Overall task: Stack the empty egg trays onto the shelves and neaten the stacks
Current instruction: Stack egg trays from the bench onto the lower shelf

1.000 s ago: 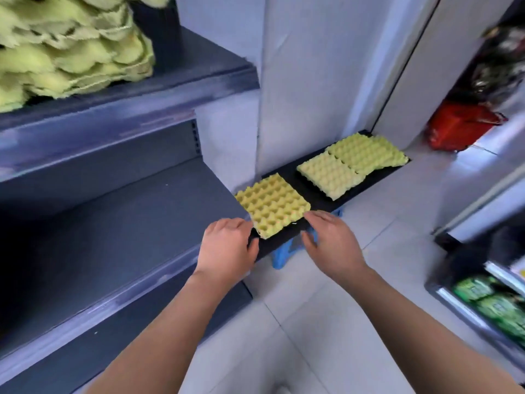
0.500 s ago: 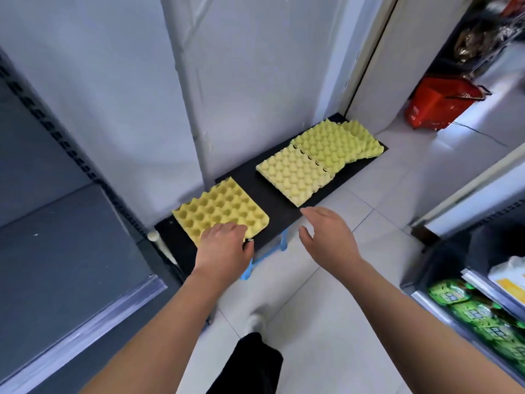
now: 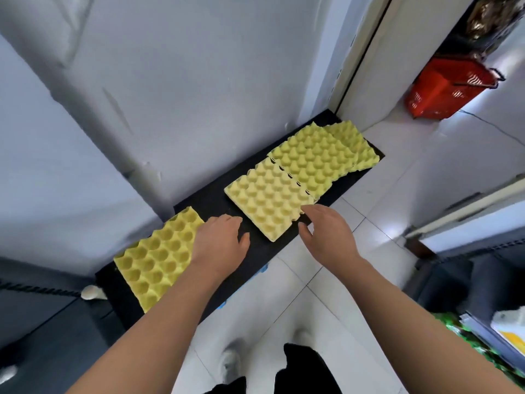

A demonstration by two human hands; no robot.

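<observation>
1. Three groups of yellow egg trays lie in a row on a low black board [image 3: 216, 200] against the wall, presumably a staging spot before shelving.
2. Near tray [image 3: 154, 258]: lies cups up at the board's near end, partly under the left forearm.
3. Middle tray [image 3: 265, 199]: lies bumps up, its far edge touching the far trays [image 3: 318, 157], which sit unevenly overlapped, their corners fanned out of line.
4. Left hand [image 3: 220, 245]: palm down and loosely spread, fingers over bare board between near and middle trays; it grips nothing, and contact with the near tray's edge cannot be told.
5. Right hand [image 3: 326, 231]: open, fingers curved, fingertips at the middle tray's near right corner, thumb apart; nothing held yet.
6. Judgement: both hands bracket the middle tray, probably to lift it.
</observation>
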